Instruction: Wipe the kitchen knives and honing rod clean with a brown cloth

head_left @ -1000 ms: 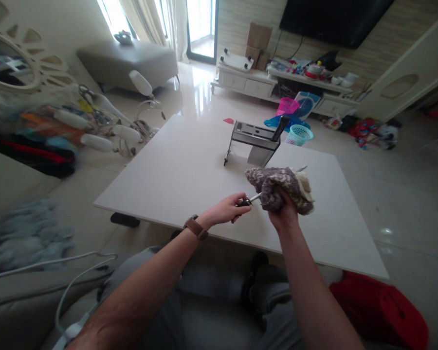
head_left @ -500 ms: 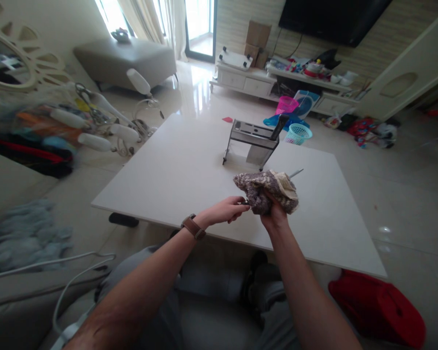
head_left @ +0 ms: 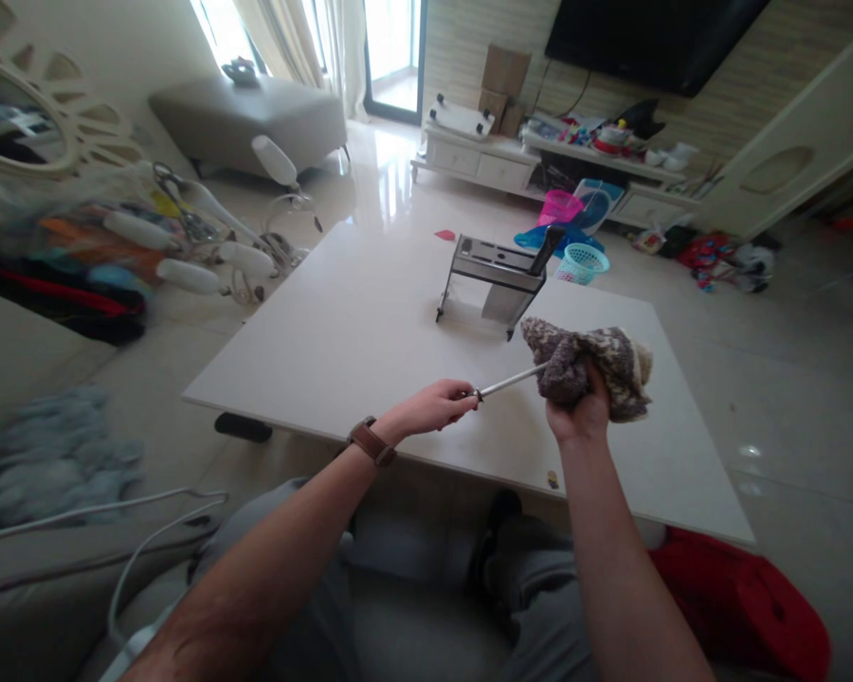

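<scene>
My left hand [head_left: 451, 403], a watch on its wrist, is closed around the handle of a sharpening steel [head_left: 508, 382]. The thin metal rod points to the right, and its far end disappears into a brown and cream fluffy cloth [head_left: 626, 365]. Bunched in my right hand [head_left: 581, 412], the cloth hides the rod's tip. Beyond my hands a metal knife rack [head_left: 498, 260] stands upright on the white table [head_left: 327, 332]. A black-handled knife [head_left: 549, 248] sits in its right end, the broad blade showing below the top.
A small sticker [head_left: 553, 479] is near the table's front edge, a red piece [head_left: 444, 234] at its far edge. Beyond the table are a light-blue basket [head_left: 581, 263] and a pink basket [head_left: 560, 206]. On the floor at right lies a red object [head_left: 746, 597].
My right hand and the cloth have slid right along the rod, baring the part nearest the handle. The left hand has stayed about where it was.
</scene>
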{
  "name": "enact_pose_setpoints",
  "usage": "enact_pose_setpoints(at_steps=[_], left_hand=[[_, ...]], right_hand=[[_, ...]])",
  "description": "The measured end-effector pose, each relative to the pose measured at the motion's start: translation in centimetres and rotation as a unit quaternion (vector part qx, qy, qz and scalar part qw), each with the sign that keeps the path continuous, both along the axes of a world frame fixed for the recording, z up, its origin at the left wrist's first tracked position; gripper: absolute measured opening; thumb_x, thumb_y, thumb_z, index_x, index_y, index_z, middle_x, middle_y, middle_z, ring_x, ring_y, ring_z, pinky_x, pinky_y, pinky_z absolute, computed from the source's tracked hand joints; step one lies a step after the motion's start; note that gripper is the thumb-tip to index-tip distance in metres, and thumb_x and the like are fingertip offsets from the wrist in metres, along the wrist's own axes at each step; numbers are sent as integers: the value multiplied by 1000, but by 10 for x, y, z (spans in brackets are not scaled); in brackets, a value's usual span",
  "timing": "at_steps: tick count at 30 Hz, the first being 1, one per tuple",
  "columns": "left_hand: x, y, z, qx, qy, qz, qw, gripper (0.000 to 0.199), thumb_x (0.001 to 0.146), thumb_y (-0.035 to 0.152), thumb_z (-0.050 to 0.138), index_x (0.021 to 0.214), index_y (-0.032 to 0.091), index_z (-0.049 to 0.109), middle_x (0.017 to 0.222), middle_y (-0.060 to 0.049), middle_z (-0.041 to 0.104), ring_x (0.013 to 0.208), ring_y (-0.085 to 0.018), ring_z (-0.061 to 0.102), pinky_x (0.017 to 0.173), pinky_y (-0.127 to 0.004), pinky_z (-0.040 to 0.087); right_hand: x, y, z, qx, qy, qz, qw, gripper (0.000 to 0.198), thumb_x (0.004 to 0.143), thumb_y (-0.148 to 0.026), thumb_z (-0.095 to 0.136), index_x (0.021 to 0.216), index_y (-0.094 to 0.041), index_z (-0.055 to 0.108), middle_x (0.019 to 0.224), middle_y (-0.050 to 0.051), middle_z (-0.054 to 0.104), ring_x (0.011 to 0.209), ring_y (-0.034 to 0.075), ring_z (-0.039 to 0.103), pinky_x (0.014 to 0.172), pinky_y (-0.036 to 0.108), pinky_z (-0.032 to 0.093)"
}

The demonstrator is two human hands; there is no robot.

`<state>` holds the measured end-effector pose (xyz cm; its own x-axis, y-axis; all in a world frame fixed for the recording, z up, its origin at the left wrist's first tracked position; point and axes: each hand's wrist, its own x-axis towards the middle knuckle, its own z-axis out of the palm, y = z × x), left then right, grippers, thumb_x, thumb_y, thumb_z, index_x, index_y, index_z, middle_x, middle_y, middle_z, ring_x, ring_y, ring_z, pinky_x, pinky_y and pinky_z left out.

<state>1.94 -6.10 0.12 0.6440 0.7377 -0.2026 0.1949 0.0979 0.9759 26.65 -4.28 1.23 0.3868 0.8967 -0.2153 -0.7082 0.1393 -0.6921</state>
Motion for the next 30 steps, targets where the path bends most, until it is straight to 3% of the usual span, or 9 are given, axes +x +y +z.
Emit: enact_pose_setpoints(at_steps=[3,6,9,13,17,22,30], left_hand=[[5,0,-2,27,-23,38,999,27,94,44,54,91,18,52,62,6,47,51,-7,42,49,-19,36],[11,2,-7,31,-58,54,996,23,91,39,57,92,19,48,64,7,46,50,-7,44,47,-19,38],[15,4,-13,0,-89,47,995,24,83,31,62,98,18,48,71,6,50,49,-7,47,45,-20,41],[14,3,-13,-52,-79,22,995,20,83,29,59,95,18,48,66,5,53,45,-7,45,43,-20,35],[13,2,-6,-59,-57,5,997,19,86,34,51,77,17,49,56,5,46,44,-7,41,43,-21,34],[9,2,-1,-99,-66,-29,992,44,94,49,43,93,11,64,58,4,42,46,-9,39,44,-22,34],[4,2,-3,-43,-7,-44,998,44,95,53,45,93,12,63,61,4,41,50,-8,34,46,-21,30]], right_hand=[[-18,-4,-11,-11,-19,40,999,12,81,-26,71,92,-24,73,96,-2,79,94,13,75,87,26,63],[-43,-12,-23,-22,-47,73,996,26,70,-17,79,94,-24,73,98,-3,79,93,13,74,86,26,63],[-64,-19,-31,-25,-82,94,992,44,59,-14,86,100,-22,72,99,-1,79,89,17,74,84,34,64],[-73,-22,-33,-9,-96,101,990,48,57,-16,87,102,-22,71,101,0,79,91,20,73,84,40,64],[-68,-21,-30,14,-109,65,992,47,58,-16,85,102,-22,72,102,0,78,94,19,73,87,37,63],[-45,-14,-18,33,-102,31,994,41,64,-16,80,103,-26,72,103,-3,78,95,15,73,89,32,62],[10,6,-8,35,-39,-22,998,15,78,-26,73,93,-24,73,95,-1,80,92,13,75,88,28,63]])
